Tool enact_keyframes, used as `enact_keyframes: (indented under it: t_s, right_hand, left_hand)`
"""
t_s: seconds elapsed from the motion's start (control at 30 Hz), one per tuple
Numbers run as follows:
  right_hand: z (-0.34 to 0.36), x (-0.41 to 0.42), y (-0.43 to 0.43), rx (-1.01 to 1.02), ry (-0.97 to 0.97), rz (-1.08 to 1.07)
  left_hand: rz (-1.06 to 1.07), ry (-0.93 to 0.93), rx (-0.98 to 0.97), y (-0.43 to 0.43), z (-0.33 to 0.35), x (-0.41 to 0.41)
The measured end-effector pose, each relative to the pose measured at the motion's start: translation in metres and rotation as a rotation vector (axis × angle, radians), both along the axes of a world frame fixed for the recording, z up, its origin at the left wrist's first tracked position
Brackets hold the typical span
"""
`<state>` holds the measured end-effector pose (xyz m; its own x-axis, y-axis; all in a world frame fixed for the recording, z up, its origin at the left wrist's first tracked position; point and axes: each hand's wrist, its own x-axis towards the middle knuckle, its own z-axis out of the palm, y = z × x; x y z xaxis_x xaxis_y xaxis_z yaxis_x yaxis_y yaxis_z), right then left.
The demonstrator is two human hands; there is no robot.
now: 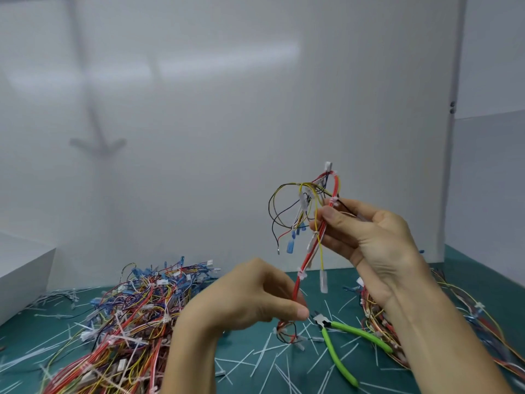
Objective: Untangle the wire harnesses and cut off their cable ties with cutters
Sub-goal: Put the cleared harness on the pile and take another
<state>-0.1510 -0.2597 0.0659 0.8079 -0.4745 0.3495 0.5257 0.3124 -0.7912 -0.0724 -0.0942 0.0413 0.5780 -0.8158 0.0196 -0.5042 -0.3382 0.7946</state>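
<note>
Seemingly to tauten it, the right hand (377,240) pinches a wire harness (303,264) high above the green-handled cutters (355,331); the left hand (255,297) pinches its lower end beside them.

No readable text, label or number shows anywhere.

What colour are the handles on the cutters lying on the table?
Bright green. The head view shows the cutters lying on the teal mat.
</note>
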Motion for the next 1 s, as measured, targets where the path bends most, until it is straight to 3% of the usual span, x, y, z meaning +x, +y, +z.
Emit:
enact_keyframes:
  t_s: [0.2, 0.67, 1.0]
  right_hand:
    - [0.002, 0.0, -0.003, 0.017, -0.06, -0.039]
    - [0.005, -0.003, -0.011, 0.142, -0.102, 0.018]
    - [0.003, 0.0, -0.011, 0.133, -0.089, 0.061]
  left_hand:
    - [0.108, -0.051, 0.112, -0.002, -0.012, 0.01]
    - [0.357, 0.23, -0.55, 0.016, 0.002, 0.007]
    - [0.261, 0.283, -0.668, 0.02, 0.007, 0.003]
